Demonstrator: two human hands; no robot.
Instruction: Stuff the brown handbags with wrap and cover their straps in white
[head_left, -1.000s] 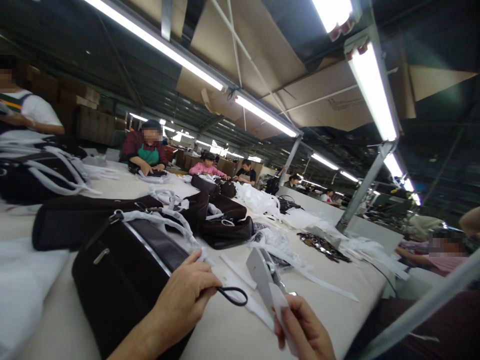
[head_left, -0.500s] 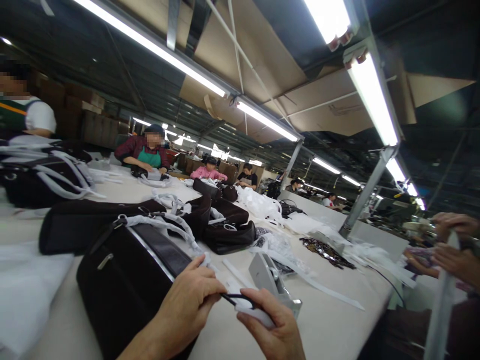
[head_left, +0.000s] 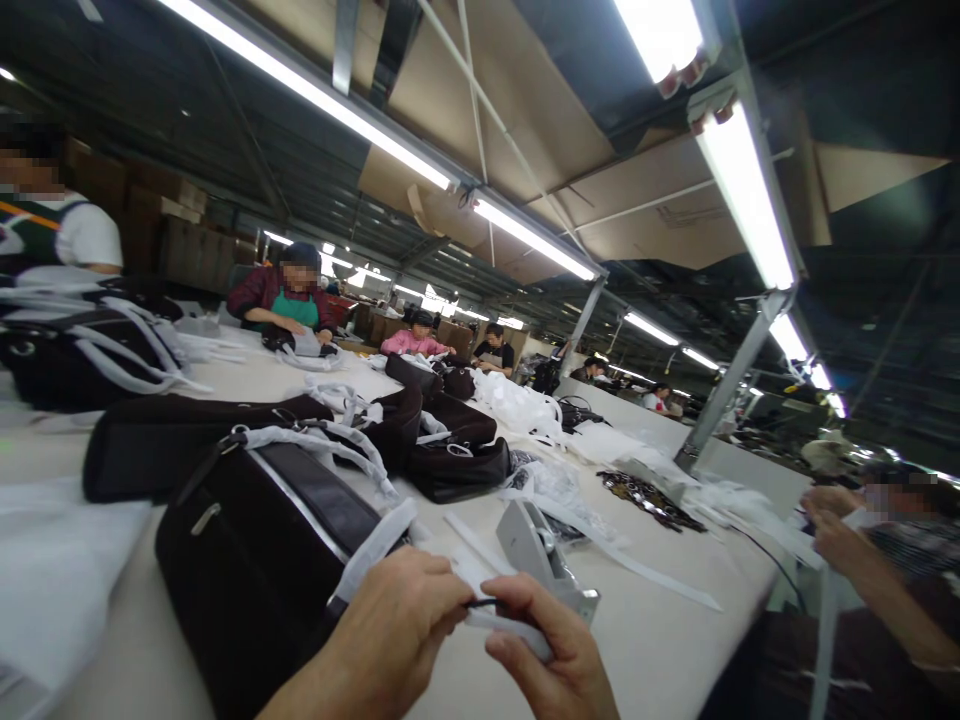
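My left hand [head_left: 390,620] is pinched on a thin black strap, beside the front corner of a black bag [head_left: 255,560]. My right hand [head_left: 544,640] holds the other end of that strap together with a white wrapping strip [head_left: 510,632], between thumb and fingers. A white-wrapped handle [head_left: 375,545] runs from the bag down behind my left hand. Just beyond my right hand stands a grey tape dispenser [head_left: 536,550].
More dark bags [head_left: 457,460] and white wrapping [head_left: 517,400] lie across the table [head_left: 652,640]. A pile of metal parts [head_left: 649,500] is to the right. At the right edge, a person's hands [head_left: 840,530] hold a white strip. Several people work beyond.
My hands have drawn slightly closer together, and less of the black strap shows between them. The white-wrapped handle now stands out beside my left hand. The person at right has shifted, lowering the hands leftward.
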